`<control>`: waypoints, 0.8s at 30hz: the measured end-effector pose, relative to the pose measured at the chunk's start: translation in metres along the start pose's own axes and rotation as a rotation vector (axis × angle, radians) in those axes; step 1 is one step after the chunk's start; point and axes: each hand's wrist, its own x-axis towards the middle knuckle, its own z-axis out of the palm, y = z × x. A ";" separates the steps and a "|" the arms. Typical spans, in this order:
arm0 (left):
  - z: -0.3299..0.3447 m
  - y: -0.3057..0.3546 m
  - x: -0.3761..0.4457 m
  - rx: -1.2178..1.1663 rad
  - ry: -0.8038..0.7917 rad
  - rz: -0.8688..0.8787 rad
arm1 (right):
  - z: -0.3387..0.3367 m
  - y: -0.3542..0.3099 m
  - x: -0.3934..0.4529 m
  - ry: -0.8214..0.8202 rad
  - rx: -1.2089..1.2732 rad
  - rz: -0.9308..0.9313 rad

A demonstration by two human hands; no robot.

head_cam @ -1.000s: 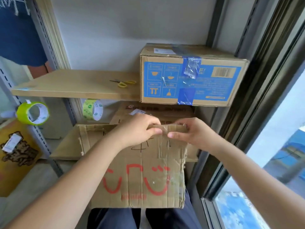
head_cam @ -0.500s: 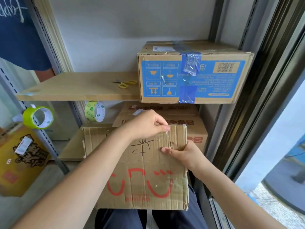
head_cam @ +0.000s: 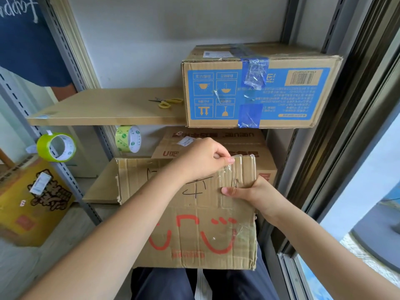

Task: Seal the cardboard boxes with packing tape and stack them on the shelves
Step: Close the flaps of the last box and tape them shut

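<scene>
The corrugated cardboard box (head_cam: 194, 215) rests on my lap, its far edge against the lower shelf (head_cam: 97, 191). A strip of clear packing tape (head_cam: 227, 178) runs over its top right corner and down the near face. My left hand (head_cam: 201, 161) pinches the tape end at the upper edge; my right hand (head_cam: 253, 193) has its grip round the box's right edge, thumb pressing the strip flat. I judge sealing to be under way on this box, with stacking not yet done. The board is worn, ribbed and creased, with red printing and a black pen mark; the tape is glossy and wrinkled.

Beyond it, a red-printed box (head_cam: 216, 144) sits on the lower shelf. A blue-printed box (head_cam: 259, 87), sealed with blue tape, stands on the upper shelf (head_cam: 104, 107) beside yellow-handled scissors (head_cam: 166, 102). Two green tape rolls (head_cam: 56, 147) hang at the left.
</scene>
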 end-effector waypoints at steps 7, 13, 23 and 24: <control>-0.020 -0.019 -0.047 -0.022 -0.493 -0.028 | -0.015 0.016 -0.034 -0.287 -0.100 -0.027; -0.013 -0.017 -0.060 0.115 -0.575 -0.078 | -0.016 0.019 -0.047 -0.391 -0.096 0.018; -0.038 -0.031 -0.092 0.116 -0.432 0.014 | -0.039 0.013 -0.060 -0.492 -0.182 0.179; -0.041 -0.032 -0.094 0.137 -0.398 0.042 | -0.039 0.009 -0.061 -0.510 -0.190 0.181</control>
